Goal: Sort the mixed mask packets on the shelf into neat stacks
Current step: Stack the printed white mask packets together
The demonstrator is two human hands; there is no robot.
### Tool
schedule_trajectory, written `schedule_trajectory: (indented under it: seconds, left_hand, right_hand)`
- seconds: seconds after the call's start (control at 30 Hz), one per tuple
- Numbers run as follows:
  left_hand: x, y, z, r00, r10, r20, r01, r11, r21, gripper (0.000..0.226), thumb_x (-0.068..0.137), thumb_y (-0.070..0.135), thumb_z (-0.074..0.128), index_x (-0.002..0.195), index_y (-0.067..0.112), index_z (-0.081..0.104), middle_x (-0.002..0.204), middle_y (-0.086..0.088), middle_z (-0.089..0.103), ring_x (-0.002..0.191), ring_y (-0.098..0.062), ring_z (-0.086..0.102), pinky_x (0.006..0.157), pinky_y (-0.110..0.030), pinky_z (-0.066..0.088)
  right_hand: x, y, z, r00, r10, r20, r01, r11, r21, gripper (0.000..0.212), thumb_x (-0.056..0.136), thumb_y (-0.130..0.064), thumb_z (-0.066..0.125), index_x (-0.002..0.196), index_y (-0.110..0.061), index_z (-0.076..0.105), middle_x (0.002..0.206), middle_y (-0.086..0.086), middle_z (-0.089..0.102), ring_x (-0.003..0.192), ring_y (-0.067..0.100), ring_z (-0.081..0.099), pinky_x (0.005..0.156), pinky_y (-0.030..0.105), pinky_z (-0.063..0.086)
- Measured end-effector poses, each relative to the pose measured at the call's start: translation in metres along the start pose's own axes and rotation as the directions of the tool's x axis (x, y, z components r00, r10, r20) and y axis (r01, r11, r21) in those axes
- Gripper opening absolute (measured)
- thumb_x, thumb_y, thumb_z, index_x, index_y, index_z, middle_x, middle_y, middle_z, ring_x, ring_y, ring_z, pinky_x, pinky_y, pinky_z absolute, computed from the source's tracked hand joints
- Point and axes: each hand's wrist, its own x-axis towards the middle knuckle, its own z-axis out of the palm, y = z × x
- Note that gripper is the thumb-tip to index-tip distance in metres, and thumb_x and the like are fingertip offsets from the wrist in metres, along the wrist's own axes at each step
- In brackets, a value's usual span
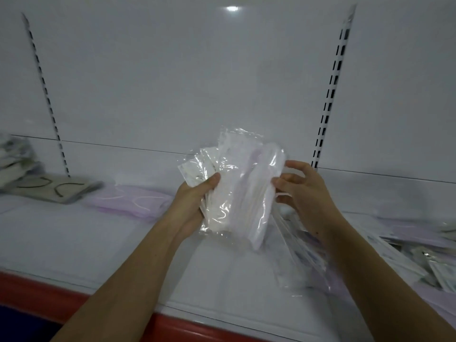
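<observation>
My left hand grips a bundle of white mask packets in clear plastic, held upright above the white shelf. Its thumb presses on the front of the bundle. My right hand is at the bundle's right edge, with curled fingers pinching the outer packet. A pale purple stack of mask packets lies on the shelf to the left. A loose mixed pile of packets is spread on the shelf at the right, under my right forearm.
A grey stack of mask packets lies at the far left, with more packets piled behind it. Slotted uprights run up the white back panel. A red strip edges the shelf front.
</observation>
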Motion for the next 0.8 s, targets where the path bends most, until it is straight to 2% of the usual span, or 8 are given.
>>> schedule_trajectory:
  seconds: [0.1, 0.17, 0.27, 0.33, 0.47, 0.53, 0.7, 0.8]
  left_hand:
    - [-0.002, 0.004, -0.003, 0.999, 0.015, -0.051, -0.015, 1.000, -0.010, 0.035, 0.091, 0.010, 0.063, 0.126, 0.004, 0.063, 0.118, -0.012, 0.071, 0.103, -0.024, 0.071, 0.079, -0.032, 0.060]
    - [-0.004, 0.003, -0.003, 0.995, 0.004, -0.097, -0.003, 1.000, 0.004, 0.034, 0.089, 0.004, 0.066, 0.123, 0.000, 0.065, 0.112, -0.014, 0.073, 0.095, -0.024, 0.073, 0.073, -0.032, 0.060]
    - [-0.008, 0.001, 0.000, 0.991, -0.020, -0.129, 0.022, 1.000, 0.020, 0.033, 0.088, 0.000, 0.066, 0.120, -0.006, 0.065, 0.097, -0.013, 0.074, 0.082, -0.022, 0.073, 0.065, -0.029, 0.059]
    - [-0.009, 0.001, 0.002, 0.994, -0.019, -0.105, 0.021, 1.000, 0.014, 0.033, 0.089, -0.001, 0.063, 0.121, -0.006, 0.064, 0.096, -0.011, 0.076, 0.083, -0.022, 0.074, 0.066, -0.028, 0.058]
    - [-0.013, 0.004, 0.005, 1.000, -0.004, 0.022, 0.005, 0.999, -0.049, 0.036, 0.092, 0.001, 0.059, 0.128, 0.000, 0.062, 0.119, -0.015, 0.071, 0.108, -0.027, 0.070, 0.086, -0.036, 0.060]
    - [-0.016, 0.004, 0.006, 0.998, -0.007, 0.059, 0.012, 0.997, -0.072, 0.040, 0.091, 0.002, 0.059, 0.132, 0.001, 0.059, 0.127, -0.016, 0.067, 0.115, -0.030, 0.066, 0.093, -0.040, 0.057]
    - [-0.012, 0.007, -0.001, 0.979, 0.005, -0.202, -0.038, 0.987, -0.156, 0.036, 0.092, 0.003, 0.063, 0.127, -0.001, 0.063, 0.115, -0.014, 0.070, 0.088, -0.025, 0.074, 0.068, -0.040, 0.062]
    - [-0.008, 0.007, -0.005, 0.964, 0.014, -0.265, -0.056, 0.987, -0.152, 0.032, 0.094, 0.005, 0.061, 0.125, 0.005, 0.065, 0.118, -0.012, 0.072, 0.093, -0.025, 0.074, 0.078, -0.047, 0.061]
  right_hand:
    - [0.006, -0.010, -0.021, 0.990, 0.134, -0.032, -0.134, 0.991, 0.011, 0.040, 0.090, 0.001, 0.063, 0.125, -0.010, 0.050, 0.098, 0.016, 0.069, 0.076, 0.025, 0.065, 0.071, 0.037, 0.053]
    - [0.009, -0.010, -0.034, 0.977, 0.203, -0.069, -0.214, 0.946, -0.245, 0.042, 0.090, -0.003, 0.065, 0.128, -0.011, 0.047, 0.101, 0.014, 0.063, 0.074, 0.023, 0.061, 0.068, 0.032, 0.053]
    - [0.009, -0.008, -0.039, 0.940, -0.214, -0.266, -0.004, 0.772, -0.636, 0.037, 0.090, -0.008, 0.065, 0.123, -0.011, 0.050, 0.114, 0.007, 0.047, 0.085, 0.021, 0.059, 0.062, 0.024, 0.047]
    - [0.003, -0.011, -0.026, 0.840, -0.468, -0.274, 0.249, 0.783, -0.570, 0.025, 0.092, -0.012, 0.062, 0.115, -0.015, 0.053, 0.104, 0.001, 0.053, 0.081, 0.007, 0.058, 0.070, 0.029, 0.049]
    - [-0.011, -0.003, 0.019, 0.987, -0.156, 0.045, 0.162, 0.917, -0.364, 0.052, 0.086, -0.042, 0.072, 0.124, -0.023, 0.043, 0.104, -0.008, 0.057, 0.088, -0.001, 0.059, 0.072, 0.022, 0.049]
    - [-0.010, 0.007, 0.027, 0.993, -0.035, 0.116, 0.072, 0.941, -0.331, 0.048, 0.082, -0.030, 0.079, 0.119, -0.021, 0.048, 0.103, -0.005, 0.062, 0.088, 0.009, 0.064, 0.066, 0.019, 0.051]
    - [0.006, 0.002, -0.006, 1.000, 0.007, 0.013, -0.001, 0.901, -0.434, 0.039, 0.084, -0.003, 0.068, 0.120, -0.015, 0.058, 0.107, 0.009, 0.066, 0.083, 0.022, 0.064, 0.067, 0.030, 0.051]
    - [0.011, -0.004, -0.028, 0.984, -0.085, -0.159, -0.071, 0.630, -0.773, 0.059, 0.086, -0.011, 0.068, 0.139, -0.013, 0.043, 0.135, 0.014, 0.042, 0.116, 0.030, 0.048, 0.093, 0.042, 0.045]
